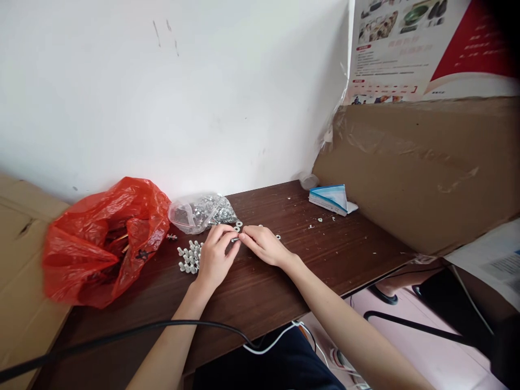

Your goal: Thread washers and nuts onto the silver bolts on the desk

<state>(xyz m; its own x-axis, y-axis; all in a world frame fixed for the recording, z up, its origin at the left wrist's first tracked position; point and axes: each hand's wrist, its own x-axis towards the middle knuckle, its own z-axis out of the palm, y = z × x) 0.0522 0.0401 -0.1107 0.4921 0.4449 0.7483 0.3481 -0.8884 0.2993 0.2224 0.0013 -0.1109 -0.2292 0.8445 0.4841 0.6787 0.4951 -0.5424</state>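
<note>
My left hand (216,257) is pinching a small metal bolt (234,239) between thumb and fingertips, just above the dark table. Against the bolt's other end are the closed fingertips of my right hand (263,245); what they grip is hidden behind the thumb. Left of my left hand, several short metal bolts (190,258) stand in a tight cluster. A few flat washers (239,223) lie just beyond my fingertips, and another washer (278,236) is to the right of my right hand. Behind the bolts lies a clear plastic bag (205,212) full of small metal hardware.
A crumpled red plastic bag (101,244) sits at the left on the brown table (312,254). A blue and white packet (330,199) is at the back right, near small scraps. Cardboard (418,173) borders the right side. A black cable (122,334) crosses in front.
</note>
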